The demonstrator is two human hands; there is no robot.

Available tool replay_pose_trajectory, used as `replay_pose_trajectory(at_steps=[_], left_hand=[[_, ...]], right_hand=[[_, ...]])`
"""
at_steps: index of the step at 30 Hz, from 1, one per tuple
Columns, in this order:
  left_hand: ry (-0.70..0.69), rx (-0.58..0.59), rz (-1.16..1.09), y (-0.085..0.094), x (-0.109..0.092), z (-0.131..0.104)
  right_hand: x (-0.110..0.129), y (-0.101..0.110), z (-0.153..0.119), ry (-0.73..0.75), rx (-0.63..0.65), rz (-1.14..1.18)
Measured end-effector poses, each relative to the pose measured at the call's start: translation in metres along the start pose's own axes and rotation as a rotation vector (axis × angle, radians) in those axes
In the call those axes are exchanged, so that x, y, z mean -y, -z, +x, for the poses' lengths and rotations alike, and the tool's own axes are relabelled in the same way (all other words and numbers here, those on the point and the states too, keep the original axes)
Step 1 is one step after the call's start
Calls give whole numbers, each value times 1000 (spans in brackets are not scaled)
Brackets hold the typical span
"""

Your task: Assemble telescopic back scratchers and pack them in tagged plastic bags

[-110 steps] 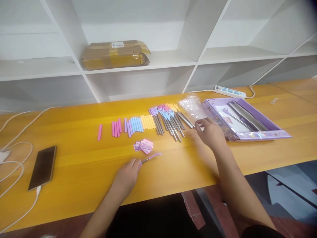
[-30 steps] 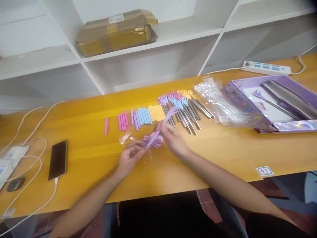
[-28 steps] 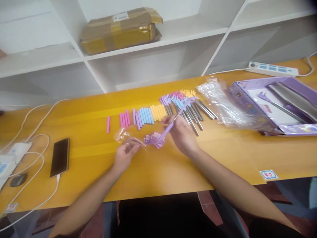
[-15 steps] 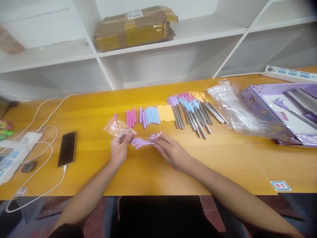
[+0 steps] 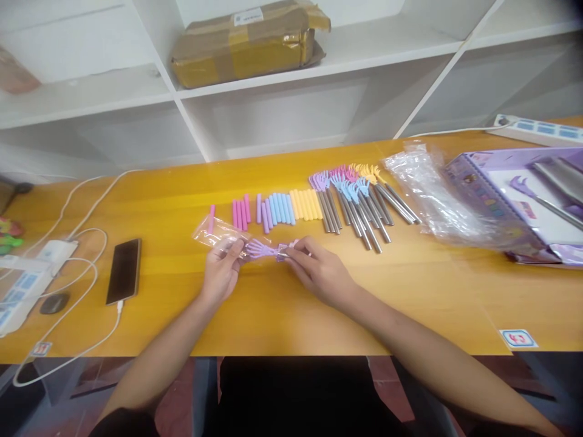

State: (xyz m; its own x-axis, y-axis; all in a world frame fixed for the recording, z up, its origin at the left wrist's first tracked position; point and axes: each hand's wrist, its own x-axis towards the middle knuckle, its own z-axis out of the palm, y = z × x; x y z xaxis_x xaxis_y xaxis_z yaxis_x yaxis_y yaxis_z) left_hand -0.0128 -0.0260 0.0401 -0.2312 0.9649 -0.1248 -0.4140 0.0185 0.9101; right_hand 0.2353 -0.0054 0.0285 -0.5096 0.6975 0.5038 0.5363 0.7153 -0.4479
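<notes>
My left hand (image 5: 221,270) pinches a small clear plastic bag (image 5: 228,235) at its near edge. Between my hands lies a purple claw-shaped head (image 5: 260,249), its fingers pointing left at the bag's edge. My right hand (image 5: 321,270) is closed on the claw's other end, where a small purple-and-white piece shows at the fingertips. Behind my hands, short pink (image 5: 241,212), purple (image 5: 264,213), blue (image 5: 281,209) and yellow tubes (image 5: 306,205) stand in a row. To their right is a pile of metal-handled claws (image 5: 359,203) with coloured heads.
Clear plastic bags (image 5: 437,194) lie beside a purple box (image 5: 492,203) at the right. A phone (image 5: 124,271) on a white cable, a black object (image 5: 54,303) and a power strip (image 5: 39,279) are at the left. A taped carton (image 5: 246,48) rests on the shelf behind.
The purple claw has shifted slightly right and up, its fingers now at the plastic bag's edge. My right hand has moved up a little. The view has shifted slightly.
</notes>
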Motion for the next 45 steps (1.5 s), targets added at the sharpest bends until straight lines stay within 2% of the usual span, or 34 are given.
replay_pose_trajectory(at_steps=[8, 13, 20, 24, 27, 30, 34, 41, 45], left_hand=[[52, 15, 39, -4, 2, -2], [101, 113, 75, -6, 3, -6], [208, 251, 159, -8, 18, -16], [126, 168, 101, -7, 15, -13], [37, 79, 19, -6, 1, -6], [-19, 28, -17, -4, -13, -1], [19, 81, 6, -6, -15, -2], [184, 240, 38, -13, 12, -16], [143, 203, 24, -11, 9, -14]], right_hand=[[-3, -3, 0, -12, 3, 80], [-6, 0, 3, -19, -31, 227], [-3, 2, 3, -231, 48, 414], [-1, 7, 6, -299, 125, 434], [0, 15, 11, -359, 244, 393], [1, 20, 16, -324, 299, 402], [5, 17, 15, -230, 266, 446], [8, 7, 7, -223, 298, 486], [9, 11, 10, -284, 294, 517]])
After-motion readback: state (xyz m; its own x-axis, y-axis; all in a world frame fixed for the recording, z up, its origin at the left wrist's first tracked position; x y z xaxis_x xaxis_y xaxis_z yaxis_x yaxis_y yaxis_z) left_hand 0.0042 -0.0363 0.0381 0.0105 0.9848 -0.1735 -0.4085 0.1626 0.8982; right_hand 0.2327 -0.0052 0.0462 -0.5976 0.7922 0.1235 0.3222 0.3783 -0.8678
